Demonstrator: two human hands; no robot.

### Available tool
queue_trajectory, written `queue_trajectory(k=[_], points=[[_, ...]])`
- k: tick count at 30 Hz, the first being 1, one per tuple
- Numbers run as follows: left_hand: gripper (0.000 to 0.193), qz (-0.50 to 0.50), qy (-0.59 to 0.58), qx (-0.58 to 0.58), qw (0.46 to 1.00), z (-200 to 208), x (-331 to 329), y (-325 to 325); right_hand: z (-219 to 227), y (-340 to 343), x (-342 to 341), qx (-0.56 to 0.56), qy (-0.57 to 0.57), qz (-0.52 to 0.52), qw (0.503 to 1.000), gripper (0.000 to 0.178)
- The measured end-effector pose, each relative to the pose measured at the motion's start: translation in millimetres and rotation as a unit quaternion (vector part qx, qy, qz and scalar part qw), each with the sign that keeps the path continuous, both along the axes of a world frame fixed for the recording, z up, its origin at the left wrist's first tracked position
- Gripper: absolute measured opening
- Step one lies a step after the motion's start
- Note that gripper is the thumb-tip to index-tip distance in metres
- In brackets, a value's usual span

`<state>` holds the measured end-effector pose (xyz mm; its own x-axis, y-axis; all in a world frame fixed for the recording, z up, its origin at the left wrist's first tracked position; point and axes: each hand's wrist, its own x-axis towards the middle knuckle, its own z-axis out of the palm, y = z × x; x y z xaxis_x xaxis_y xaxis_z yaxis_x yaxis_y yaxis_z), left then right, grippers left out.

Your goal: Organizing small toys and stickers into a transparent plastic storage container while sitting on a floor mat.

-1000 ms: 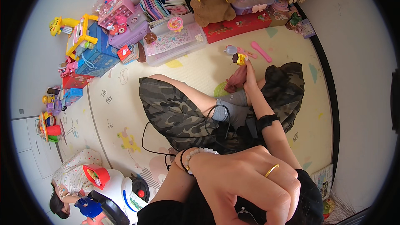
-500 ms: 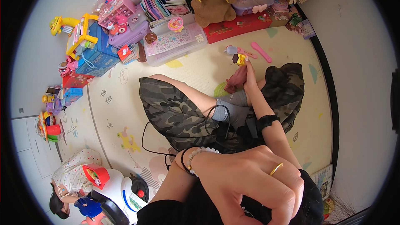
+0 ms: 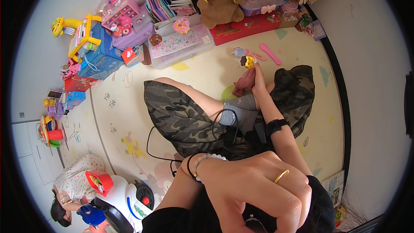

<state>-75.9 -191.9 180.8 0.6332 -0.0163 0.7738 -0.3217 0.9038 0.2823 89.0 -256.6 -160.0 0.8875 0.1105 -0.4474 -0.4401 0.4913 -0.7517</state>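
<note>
My left hand (image 3: 263, 185) is large and close at the lower middle, with a gold ring and a beaded bracelet. Its fingers are curled and the tips run out of view; whatever they grip, if anything, is hidden. Farther off, my right hand (image 3: 259, 77) reaches past my crossed legs, just above the mat. At its fingertips is a small yellow thing with a dark brown flower-shaped part (image 3: 247, 62), apparently held. Beside the palm lies a dusky pink, shaded shape (image 3: 244, 82) I cannot make out. A pink stick-like toy (image 3: 270, 54) lies on the mat beyond.
A clear plastic box (image 3: 181, 47), a brown plush toy (image 3: 221, 0) and a red box (image 3: 246, 29) line the far side. Blue and purple toy boxes stand at left. A black cable (image 3: 148, 144) crosses my lap. Another person (image 3: 64, 207) is at lower left.
My left hand has shifted slightly, and the gap between its thumb and fingers has widened, showing a necklace behind. My right hand and the yellow thing stay in place.
</note>
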Motion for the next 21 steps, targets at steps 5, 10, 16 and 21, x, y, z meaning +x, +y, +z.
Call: queue_trajectory(k=[5, 10, 16, 21], points=[[0.017, -0.019, -0.003, 0.021, 1.000, 1.1, 1.5, 3.5, 2.2, -0.5, -0.5, -0.003, 0.005, -0.001, 1.000, 0.040], [0.014, -0.056, 0.008, 0.020, 0.998, 0.7, 0.1, 2.1, -1.2, -1.0, 0.7, -0.010, 0.009, 0.000, 1.000, 0.040], [0.010, -0.076, 0.036, 0.014, 0.996, 2.8, -5.1, 2.1, -0.2, -0.8, 0.4, -0.008, 0.002, 0.000, 1.000, 0.040], [0.008, -0.065, 0.005, 0.032, 0.997, 3.4, 2.1, 5.1, -1.3, -1.0, 0.6, -0.005, 0.001, -0.001, 1.000, 0.040]])
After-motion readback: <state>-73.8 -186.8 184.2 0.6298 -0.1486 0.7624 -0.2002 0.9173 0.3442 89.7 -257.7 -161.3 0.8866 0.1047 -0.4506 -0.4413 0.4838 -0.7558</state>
